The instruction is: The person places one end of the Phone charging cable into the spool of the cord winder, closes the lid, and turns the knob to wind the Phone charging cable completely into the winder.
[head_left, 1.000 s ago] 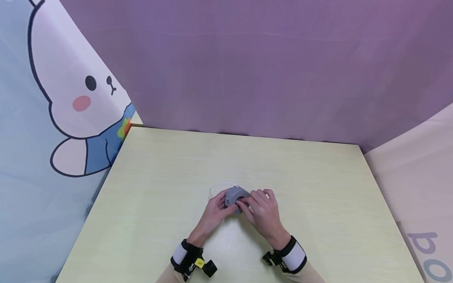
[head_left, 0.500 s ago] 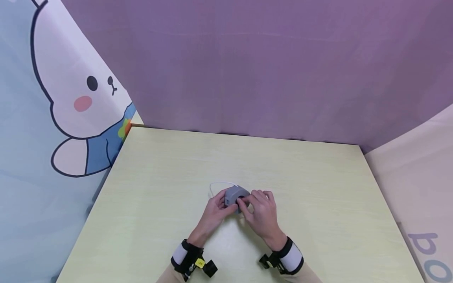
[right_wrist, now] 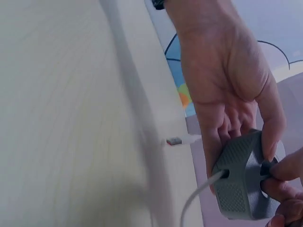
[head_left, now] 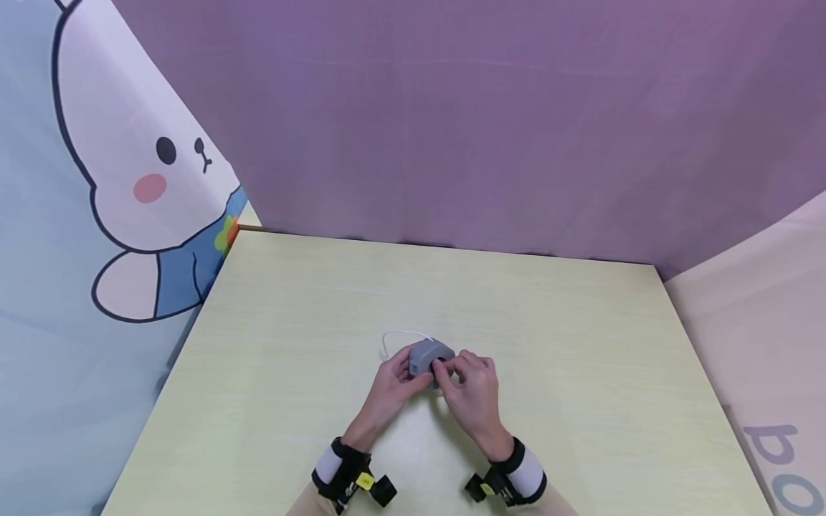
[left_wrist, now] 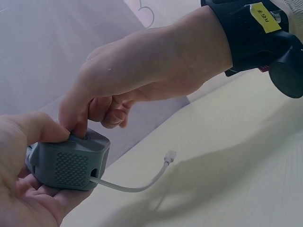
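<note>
A grey cable case (head_left: 426, 354) with rough, dimpled sides is in both hands above the table. My left hand (head_left: 387, 387) holds it from the left, fingers under it and thumb on its near face, as the left wrist view shows. The thumb and forefinger of my right hand (head_left: 474, 394) reach into a round opening in the face and pinch a part there, mostly hidden by the fingertips. From a side hole of the case (right_wrist: 236, 189) comes a white cable (left_wrist: 137, 189), curving to a small connector (right_wrist: 175, 141).
The pale wooden table (head_left: 310, 301) extends around the hands on every side. Behind it hangs a purple cloth (head_left: 452, 129). A blue printed curtain (head_left: 45, 373) borders the left, a pale one (head_left: 761, 322) the right. Each wrist wears a strapped camera.
My right hand and wrist have turned and shifted slightly left, with thumb and forefinger still at the opening. The left hand and the cable case have hardly moved.
</note>
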`<state>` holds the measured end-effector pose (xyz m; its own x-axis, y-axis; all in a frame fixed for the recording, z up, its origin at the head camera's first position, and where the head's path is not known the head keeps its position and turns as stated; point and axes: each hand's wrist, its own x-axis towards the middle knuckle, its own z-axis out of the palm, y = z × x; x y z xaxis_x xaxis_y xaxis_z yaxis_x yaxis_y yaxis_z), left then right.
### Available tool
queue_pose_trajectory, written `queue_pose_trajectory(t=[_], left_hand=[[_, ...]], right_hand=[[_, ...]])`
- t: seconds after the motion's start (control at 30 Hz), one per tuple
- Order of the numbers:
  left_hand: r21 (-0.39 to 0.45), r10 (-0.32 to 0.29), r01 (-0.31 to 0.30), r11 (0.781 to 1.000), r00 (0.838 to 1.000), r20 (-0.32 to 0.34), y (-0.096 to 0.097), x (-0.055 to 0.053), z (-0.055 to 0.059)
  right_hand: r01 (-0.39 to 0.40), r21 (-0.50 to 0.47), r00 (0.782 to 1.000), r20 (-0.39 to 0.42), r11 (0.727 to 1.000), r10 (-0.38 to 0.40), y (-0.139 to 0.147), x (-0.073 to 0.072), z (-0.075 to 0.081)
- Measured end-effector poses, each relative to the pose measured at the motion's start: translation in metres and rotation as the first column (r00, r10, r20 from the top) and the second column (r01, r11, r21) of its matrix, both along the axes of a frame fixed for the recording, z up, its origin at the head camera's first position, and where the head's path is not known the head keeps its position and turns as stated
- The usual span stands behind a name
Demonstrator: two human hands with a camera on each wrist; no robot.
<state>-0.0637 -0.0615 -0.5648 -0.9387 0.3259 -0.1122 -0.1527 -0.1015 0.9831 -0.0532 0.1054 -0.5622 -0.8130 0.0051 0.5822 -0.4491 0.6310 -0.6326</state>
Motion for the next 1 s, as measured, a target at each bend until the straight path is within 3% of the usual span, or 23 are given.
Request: queue_pose_trajectory(t=[0.17,0.37,0.67,0.77,0.87,1.0], left_hand=[[0.002,0.008,-0.008,1.000,1.000,-0.001,0.000,0.000,0.001],[0.003,0.010,-0.010,1.000,1.000,-0.003,0.001,0.001,0.001],[-0.021,0.017,-0.017,1.000,1.000,-0.003,0.002,0.003,-0.002],[-0.021,0.018,-0.018,1.000,1.000,0.000,0.002,0.004,-0.001],[-0.021,0.020,-0.020,1.000,1.000,0.007,0.002,0.004,0.000],[-0.031,0.024,-0.023,0.999,1.000,0.013,0.002,0.004,0.001]], right_hand=[[0.023,-0.101,0.996,0.091,0.995,-0.014,-0.003,0.002,0.002],[0.059,-0.159,0.991,0.130,0.986,-0.038,-0.007,0.004,0.001],[0.015,-0.324,0.961,0.265,0.946,0.076,-0.005,0.007,0.002],[0.014,-0.245,0.975,0.218,0.969,0.041,-0.003,0.006,-0.001],[0.007,-0.119,0.995,0.101,0.993,0.005,0.001,0.004,-0.005],[-0.068,0.002,0.997,-0.031,0.998,0.068,0.010,0.000,-0.007]])
